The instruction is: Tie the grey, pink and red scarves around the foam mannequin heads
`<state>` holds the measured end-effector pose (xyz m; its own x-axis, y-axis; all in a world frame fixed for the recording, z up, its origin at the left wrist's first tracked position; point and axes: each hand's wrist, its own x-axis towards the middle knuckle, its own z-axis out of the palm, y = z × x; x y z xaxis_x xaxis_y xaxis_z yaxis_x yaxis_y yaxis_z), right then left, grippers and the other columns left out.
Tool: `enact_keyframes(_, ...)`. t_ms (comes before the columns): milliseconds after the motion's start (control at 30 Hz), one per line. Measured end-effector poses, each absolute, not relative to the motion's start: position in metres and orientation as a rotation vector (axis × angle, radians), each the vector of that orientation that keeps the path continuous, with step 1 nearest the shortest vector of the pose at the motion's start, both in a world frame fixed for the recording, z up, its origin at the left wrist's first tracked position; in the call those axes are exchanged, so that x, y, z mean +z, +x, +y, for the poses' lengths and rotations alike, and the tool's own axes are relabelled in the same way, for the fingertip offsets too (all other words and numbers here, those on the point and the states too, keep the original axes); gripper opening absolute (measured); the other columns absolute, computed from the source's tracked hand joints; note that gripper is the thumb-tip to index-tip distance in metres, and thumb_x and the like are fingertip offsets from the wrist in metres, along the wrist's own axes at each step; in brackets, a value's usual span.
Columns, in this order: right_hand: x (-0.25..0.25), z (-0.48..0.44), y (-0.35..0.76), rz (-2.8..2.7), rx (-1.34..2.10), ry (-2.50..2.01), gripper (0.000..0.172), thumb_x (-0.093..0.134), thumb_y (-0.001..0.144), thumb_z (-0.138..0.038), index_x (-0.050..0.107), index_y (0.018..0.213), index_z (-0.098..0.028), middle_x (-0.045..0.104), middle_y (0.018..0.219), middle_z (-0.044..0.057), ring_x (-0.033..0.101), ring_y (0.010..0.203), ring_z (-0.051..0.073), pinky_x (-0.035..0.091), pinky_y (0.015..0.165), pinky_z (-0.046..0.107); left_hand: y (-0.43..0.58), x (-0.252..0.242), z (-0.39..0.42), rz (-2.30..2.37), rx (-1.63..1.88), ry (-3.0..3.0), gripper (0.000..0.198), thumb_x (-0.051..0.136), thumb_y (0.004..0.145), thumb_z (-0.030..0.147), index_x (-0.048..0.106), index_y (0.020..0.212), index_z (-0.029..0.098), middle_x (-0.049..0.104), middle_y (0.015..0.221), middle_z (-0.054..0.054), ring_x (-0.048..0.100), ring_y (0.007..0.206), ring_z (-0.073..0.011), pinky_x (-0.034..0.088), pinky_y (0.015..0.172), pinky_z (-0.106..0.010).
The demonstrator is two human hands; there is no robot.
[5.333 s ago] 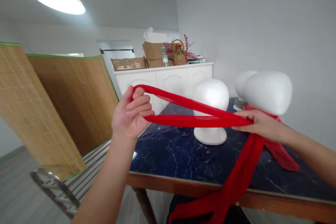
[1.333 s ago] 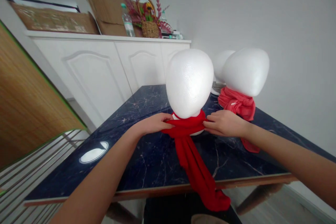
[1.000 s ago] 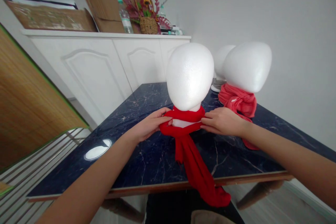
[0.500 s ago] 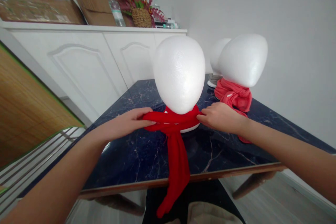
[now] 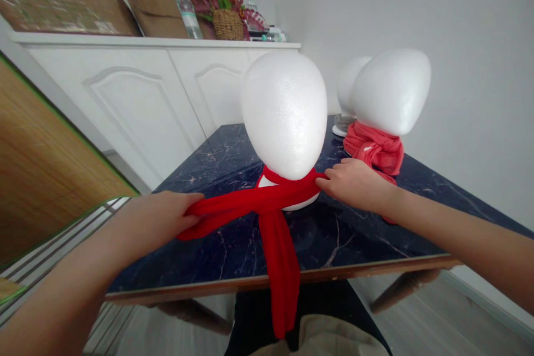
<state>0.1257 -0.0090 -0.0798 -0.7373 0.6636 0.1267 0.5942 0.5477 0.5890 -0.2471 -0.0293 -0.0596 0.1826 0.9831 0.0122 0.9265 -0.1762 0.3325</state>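
Note:
A white foam head (image 5: 284, 111) stands on the dark marble table (image 5: 233, 161) with a bright red scarf (image 5: 275, 233) wound round its neck. My left hand (image 5: 161, 214) is closed on one end of the scarf and holds it out taut to the left. My right hand (image 5: 354, 184) pinches the scarf at the right side of the neck. The other scarf end hangs down over the table's front edge.
A second foam head (image 5: 392, 92) with a coral-red scarf (image 5: 375, 150) stands at the right rear, a third white head (image 5: 346, 80) behind it. A white cabinet (image 5: 158, 94) carries cardboard boxes, a water bottle (image 5: 186, 8) and a flower basket (image 5: 227, 11). A bamboo screen (image 5: 37, 172) stands left.
My left hand has drawn its scarf end away from the neck out to the left, pulling the wrap tight. My right hand stays at the neck's right side.

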Motion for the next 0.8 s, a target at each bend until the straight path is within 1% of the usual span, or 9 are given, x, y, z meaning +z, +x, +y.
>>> enact_keyframes(67,-0.08,-0.009,0.125,2.671,0.947,1.089,0.008,0.057,0.094,-0.013,0.063,0.089,-0.016,0.069,0.076,0.007,0.067,0.072,0.025,0.026,0.059,0.032,-0.248,-0.061,-0.035,1.713,0.371,2.169,0.026,0.066,0.08,0.039,0.074,0.097,0.021,0.072,0.082,-0.006,0.061,0.069,-0.0217,0.044,0.06,-0.026)
enact_keyframes(167,-0.082,-0.01,0.123,2.672,0.9,1.134,0.01,0.054,0.095,-0.014,0.063,0.092,-0.016,0.07,0.078,0.008,0.068,0.07,0.024,0.025,0.055,0.03,-0.237,-0.072,-0.047,1.352,0.695,1.813,0.028,0.062,0.086,0.044,0.074,0.096,0.022,0.074,0.095,-0.006,0.066,0.082,-0.0219,0.051,0.072,-0.026)
enact_keyframes(267,-0.08,-0.018,0.117,2.648,0.782,1.267,0.013,0.052,0.096,-0.02,0.064,0.1,-0.015,0.07,0.076,0.008,0.068,0.065,0.024,0.02,0.05,0.029,-0.215,-0.09,-0.059,1.142,0.928,1.449,0.026,0.063,0.087,0.042,0.074,0.09,0.018,0.074,0.096,-0.008,0.067,0.091,-0.0216,0.053,0.083,-0.026)
enact_keyframes(433,-0.08,-0.039,0.091,2.805,0.65,1.263,0.012,0.055,0.095,-0.023,0.065,0.093,-0.016,0.072,0.078,0.007,0.068,0.064,0.023,0.02,0.049,0.03,-0.17,-0.115,-0.075,0.959,0.975,1.18,0.027,0.061,0.09,0.042,0.071,0.095,0.016,0.073,0.095,-0.008,0.068,0.086,-0.0188,0.055,0.081,-0.026)
enact_keyframes(533,-0.09,-0.045,0.07,2.959,0.534,1.112,0.011,0.056,0.095,-0.022,0.066,0.09,-0.019,0.072,0.079,0.005,0.069,0.065,0.022,0.021,0.048,0.03,-0.147,-0.12,-0.083,0.935,1.082,1.123,0.027,0.058,0.093,0.042,0.066,0.098,0.017,0.072,0.092,-0.007,0.068,0.081,-0.017,0.054,0.075,-0.024)
enact_keyframes(633,-0.102,-0.042,0.058,2.996,0.518,1.047,0.012,0.055,0.095,-0.018,0.067,0.096,-0.018,0.072,0.08,0.005,0.069,0.068,0.023,0.021,0.048,0.03,-0.139,-0.117,-0.092,0.943,1.119,1.123,0.028,0.052,0.095,0.047,0.061,0.098,0.02,0.067,0.072,-0.002,0.061,0.062,-0.0132,0.048,0.058,-0.02)
enact_keyframes(700,-0.104,-0.038,0.058,2.97,0.553,1.046,0.015,0.054,0.094,-0.012,0.067,0.098,-0.018,0.072,0.081,0.006,0.068,0.069,0.022,0.021,0.049,0.03,-0.145,-0.11,-0.099,0.974,0.98,1.222,0.03,0.05,0.095,0.05,0.06,0.098,0.021,0.061,0.061,0.002,0.051,0.048,-0.0096,0.039,0.047,-0.018)
enact_keyframes(733,-0.104,-0.037,0.061,2.963,0.567,1.037,0.016,0.054,0.093,-0.01,0.068,0.097,-0.017,0.072,0.081,0.006,0.068,0.069,0.022,0.021,0.049,0.031,-0.152,-0.106,-0.102,1.005,0.865,1.296,0.03,0.052,0.094,0.05,0.061,0.097,0.022,0.06,0.06,0.002,0.047,0.045,-0.0081,0.035,0.045,-0.017)
enact_keyframes(800,-0.1,-0.034,0.07,2.983,0.593,1.012,0.015,0.055,0.092,-0.008,0.067,0.092,-0.016,0.072,0.081,0.006,0.067,0.069,0.02,0.022,0.05,0.031,-0.173,-0.099,-0.109,1.103,0.644,1.433,0.026,0.059,0.091,0.047,0.063,0.092,0.021,0.062,0.065,0.002,0.044,0.043,-0.0062,0.034,0.043,-0.016)
